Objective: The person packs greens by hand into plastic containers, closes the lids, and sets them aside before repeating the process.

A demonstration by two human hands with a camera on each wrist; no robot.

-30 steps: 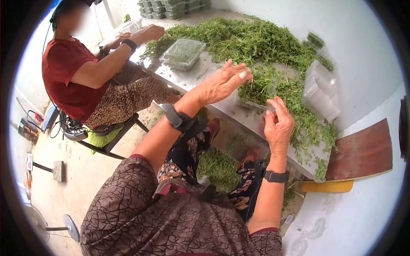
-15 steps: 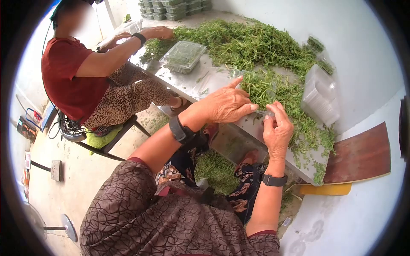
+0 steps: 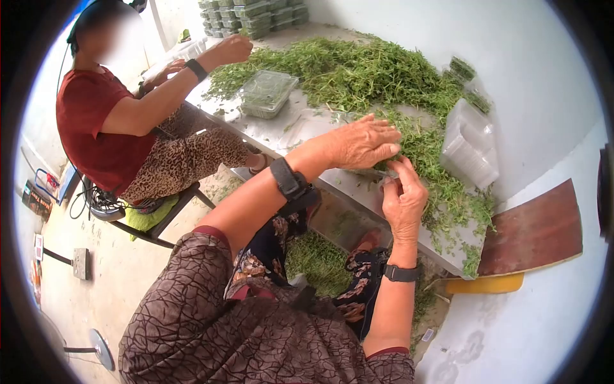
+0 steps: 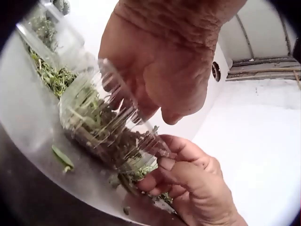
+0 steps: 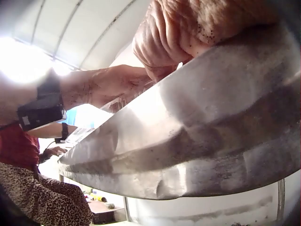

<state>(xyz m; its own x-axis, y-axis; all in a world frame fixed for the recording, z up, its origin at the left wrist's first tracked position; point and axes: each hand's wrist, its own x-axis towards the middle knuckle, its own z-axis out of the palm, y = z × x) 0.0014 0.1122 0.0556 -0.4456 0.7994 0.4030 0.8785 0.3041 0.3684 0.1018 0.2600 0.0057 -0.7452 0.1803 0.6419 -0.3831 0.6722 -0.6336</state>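
At the near edge of a dull silver metal table (image 3: 259,131), a clear, ribbed plastic container (image 4: 106,122) of leafy sprigs is tilting between two bare hands. Left hand (image 3: 361,144) is hovering over its filled side, palm down, fingers extended and lying close together; whether they are touching the sprigs, cannot tell. Right hand (image 3: 406,198) is pinching the container's rim between thumb and fingers.

Beyond the hands, a tangled heap of thin-stemmed greens (image 3: 371,70) is spreading along the table, loose bits scattering toward the corner. A lidded clear box (image 3: 267,93), glossy and square, is sitting left of the heap. Nested clear plastic trays (image 3: 470,144) are leaning on the right, near the pale wall. Filled boxes (image 3: 252,13) are standing stacked at the far end. A reddish-brown, flat board (image 3: 531,230) is resting by the table's right corner, above a smooth yellow piece (image 3: 486,283). Alongside, a person in a plain red top (image 3: 96,121) and leopard-print trousers is sitting. Orange lettering is showing on a dark package (image 3: 36,198), too small for sure reading.
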